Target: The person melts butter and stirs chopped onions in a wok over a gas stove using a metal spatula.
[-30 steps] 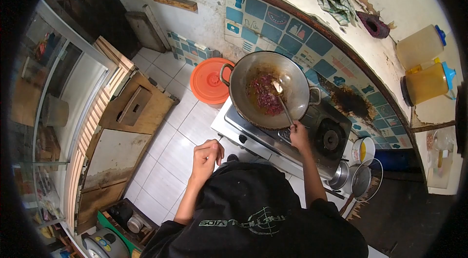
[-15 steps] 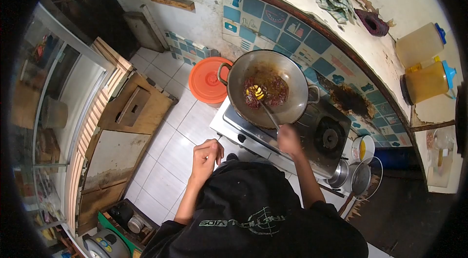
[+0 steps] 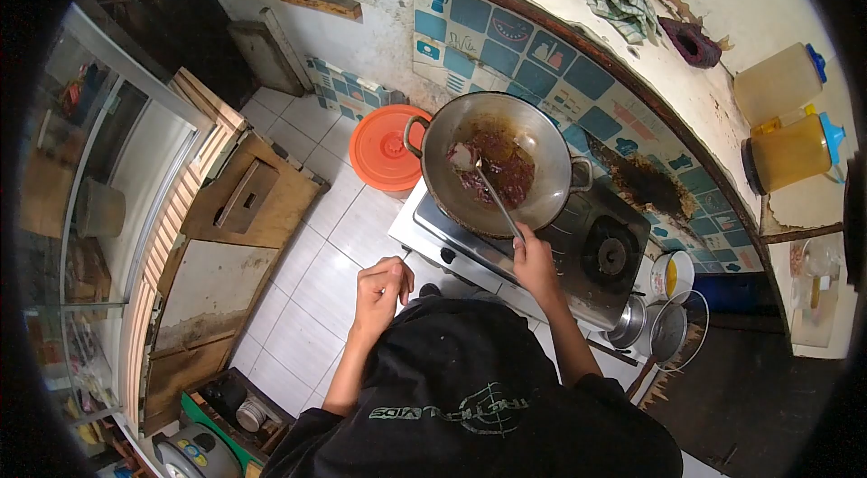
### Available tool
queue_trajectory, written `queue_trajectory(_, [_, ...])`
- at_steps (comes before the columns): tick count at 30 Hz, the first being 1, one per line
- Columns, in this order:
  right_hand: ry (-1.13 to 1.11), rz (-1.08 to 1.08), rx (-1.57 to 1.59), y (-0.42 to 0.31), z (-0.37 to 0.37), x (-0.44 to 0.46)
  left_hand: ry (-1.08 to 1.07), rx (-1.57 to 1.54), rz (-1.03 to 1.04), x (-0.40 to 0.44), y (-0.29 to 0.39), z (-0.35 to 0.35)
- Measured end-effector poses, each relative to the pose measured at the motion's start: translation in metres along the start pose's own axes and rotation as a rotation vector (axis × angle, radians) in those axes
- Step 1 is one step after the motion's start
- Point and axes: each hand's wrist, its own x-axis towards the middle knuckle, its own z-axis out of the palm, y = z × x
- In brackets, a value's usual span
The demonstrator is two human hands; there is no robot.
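Observation:
My right hand (image 3: 536, 261) is closed around the handle of a metal spatula (image 3: 499, 200) that reaches into a large wok (image 3: 555, 166). The spatula's head rests at the left part of the food, partly mixed in with it. Reddish-purple chopped pieces that look like sliced shallots (image 3: 513, 187) lie in brownish oil on the wok's bottom. The wok has two loop handles and sits on a gas stove (image 3: 533, 293). In front of my body, my left hand (image 3: 383, 290) is raised with its fingers curled in, touching neither wok nor stove; nothing shows in it.
An orange lidded bucket (image 3: 384, 148) stands left of the wok. At the stove's right is a bare burner (image 3: 611, 252), with pots (image 3: 626, 323) and a sieve (image 3: 669, 332) beyond it. A wooden cabinet (image 3: 235, 270) flanks the floor; a ledge above holds jugs (image 3: 795, 153).
The spatula has turned over and shifted slightly in the food; the yellow reflection on its slotted head is gone. My right hand, blurred before, is now sharp. The left hand stays put.

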Motion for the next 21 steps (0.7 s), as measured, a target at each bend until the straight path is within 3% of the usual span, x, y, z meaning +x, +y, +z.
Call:
queue_trajectory(7, [-0.006, 0.029, -0.048, -0.013, -0.007, -0.003, 0.004, -0.003, -0.003, -0.001, -0.001, -0.001])
queue_trajectory(21, [0.096, 0.142, -0.046, 0.065, 0.001, 0.013, 0.005, 0.006, 0.018, -0.004, -0.002, -0.003])
